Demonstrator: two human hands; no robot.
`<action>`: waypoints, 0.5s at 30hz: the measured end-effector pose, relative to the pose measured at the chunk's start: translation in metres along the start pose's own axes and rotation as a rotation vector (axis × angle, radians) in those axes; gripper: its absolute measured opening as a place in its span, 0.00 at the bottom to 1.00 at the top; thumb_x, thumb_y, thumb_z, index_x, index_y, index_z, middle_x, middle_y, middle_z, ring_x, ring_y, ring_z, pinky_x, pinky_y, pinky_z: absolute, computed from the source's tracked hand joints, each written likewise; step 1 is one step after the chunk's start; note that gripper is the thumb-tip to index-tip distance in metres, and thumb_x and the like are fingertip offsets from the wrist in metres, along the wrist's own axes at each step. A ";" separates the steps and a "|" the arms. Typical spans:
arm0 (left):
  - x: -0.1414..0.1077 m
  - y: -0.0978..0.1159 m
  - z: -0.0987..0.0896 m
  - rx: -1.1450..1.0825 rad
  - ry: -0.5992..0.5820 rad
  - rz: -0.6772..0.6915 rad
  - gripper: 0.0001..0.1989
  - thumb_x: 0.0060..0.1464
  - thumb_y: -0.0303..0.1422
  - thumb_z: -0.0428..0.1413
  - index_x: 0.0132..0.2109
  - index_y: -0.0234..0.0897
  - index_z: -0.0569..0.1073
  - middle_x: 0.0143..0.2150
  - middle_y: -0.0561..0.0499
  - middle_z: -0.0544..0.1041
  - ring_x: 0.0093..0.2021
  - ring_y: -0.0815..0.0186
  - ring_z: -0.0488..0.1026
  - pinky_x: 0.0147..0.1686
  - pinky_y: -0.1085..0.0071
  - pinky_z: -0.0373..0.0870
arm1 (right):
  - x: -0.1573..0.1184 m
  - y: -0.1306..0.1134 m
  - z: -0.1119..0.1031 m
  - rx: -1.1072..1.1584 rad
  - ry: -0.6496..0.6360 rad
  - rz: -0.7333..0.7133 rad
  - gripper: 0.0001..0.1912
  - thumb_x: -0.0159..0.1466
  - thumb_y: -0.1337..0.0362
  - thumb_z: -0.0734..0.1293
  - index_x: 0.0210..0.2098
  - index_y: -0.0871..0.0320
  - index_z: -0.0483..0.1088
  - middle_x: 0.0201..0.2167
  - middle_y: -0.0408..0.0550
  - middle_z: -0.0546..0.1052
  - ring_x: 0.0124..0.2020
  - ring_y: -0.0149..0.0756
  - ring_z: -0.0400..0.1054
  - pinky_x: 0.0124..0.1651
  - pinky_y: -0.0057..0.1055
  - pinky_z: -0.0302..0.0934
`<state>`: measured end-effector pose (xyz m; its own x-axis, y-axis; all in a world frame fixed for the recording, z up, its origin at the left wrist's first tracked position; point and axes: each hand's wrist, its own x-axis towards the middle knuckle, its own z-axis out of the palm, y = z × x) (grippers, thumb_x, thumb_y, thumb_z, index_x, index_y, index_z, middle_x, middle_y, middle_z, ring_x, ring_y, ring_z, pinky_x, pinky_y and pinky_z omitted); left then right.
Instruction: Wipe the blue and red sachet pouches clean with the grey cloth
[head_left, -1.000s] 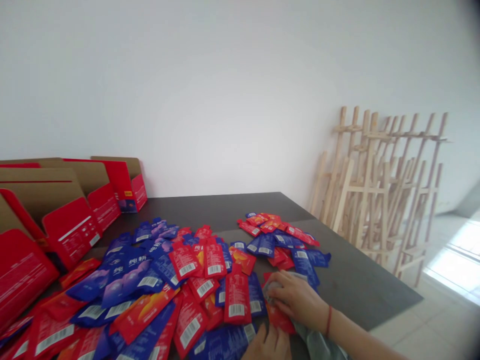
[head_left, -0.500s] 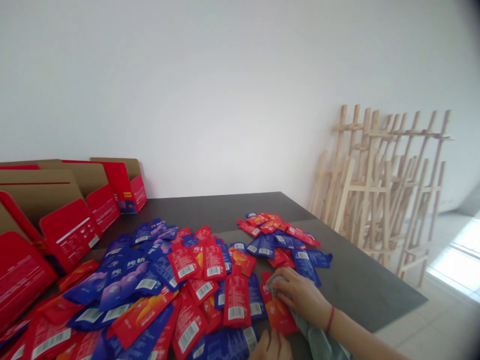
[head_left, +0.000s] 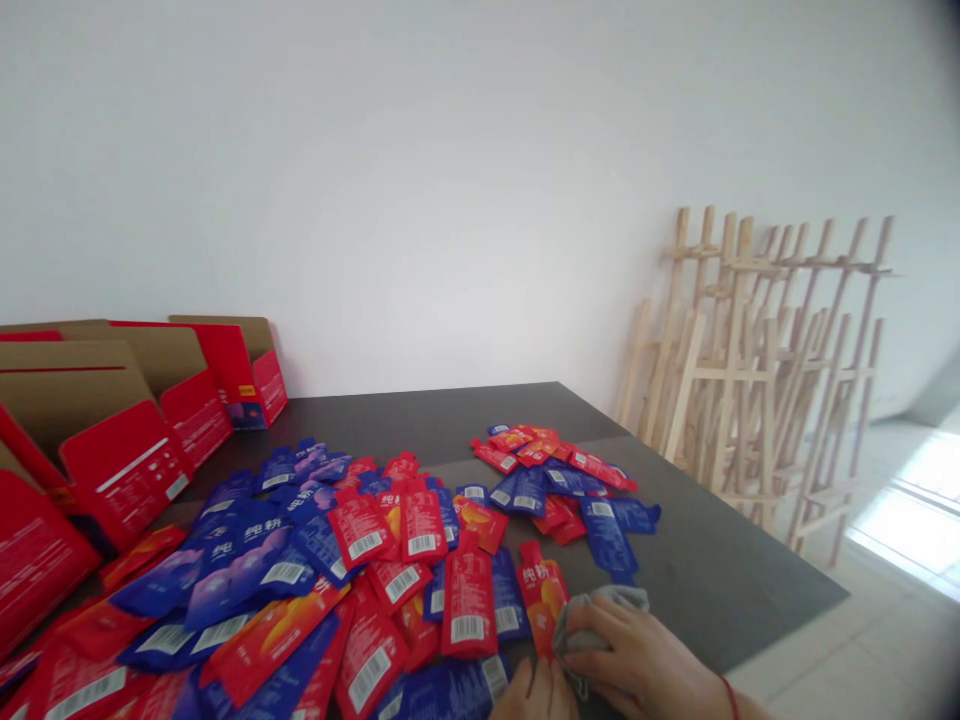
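My right hand (head_left: 626, 645) is closed on a grey cloth (head_left: 604, 605), pressed against the lower right part of a red and orange pouch (head_left: 541, 595). At the bottom edge of the view my left hand (head_left: 534, 690) has its fingers drawn together on the lower end of that same pouch. The pouch lies flat on the dark table (head_left: 720, 560), its spout end pointing away from me. Just left of it are a blue pouch (head_left: 508, 595) and a red pouch (head_left: 469, 598) with a barcode.
A large heap of blue pouches (head_left: 247, 560) and red ones spreads over the left. A smaller pile of pouches (head_left: 555, 480) lies farther back. Open red cartons (head_left: 127, 460) stand along the left side. Wooden easels (head_left: 735, 370) lean by the white wall beyond the table's right edge.
My right hand has slid the cloth from the pouch's upper part down to its lower right, baring the top. My left hand stays at the pouch's lower end. The view has shifted slightly.
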<state>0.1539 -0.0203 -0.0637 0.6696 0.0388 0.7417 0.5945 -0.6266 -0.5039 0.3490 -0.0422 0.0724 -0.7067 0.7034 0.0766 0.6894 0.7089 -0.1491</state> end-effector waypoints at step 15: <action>0.009 -0.013 -0.004 -0.100 -0.174 0.054 0.10 0.63 0.34 0.55 0.33 0.35 0.71 0.27 0.50 0.76 0.26 0.67 0.70 0.23 0.68 0.57 | 0.065 0.018 0.002 0.040 0.155 0.260 0.13 0.67 0.69 0.64 0.48 0.50 0.76 0.52 0.50 0.75 0.50 0.42 0.70 0.51 0.36 0.66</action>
<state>0.1506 -0.0146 -0.0489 0.7714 0.1311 0.6227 0.5141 -0.7052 -0.4883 0.3153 0.0166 0.0728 -0.4721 0.8629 0.1801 0.8350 0.5033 -0.2224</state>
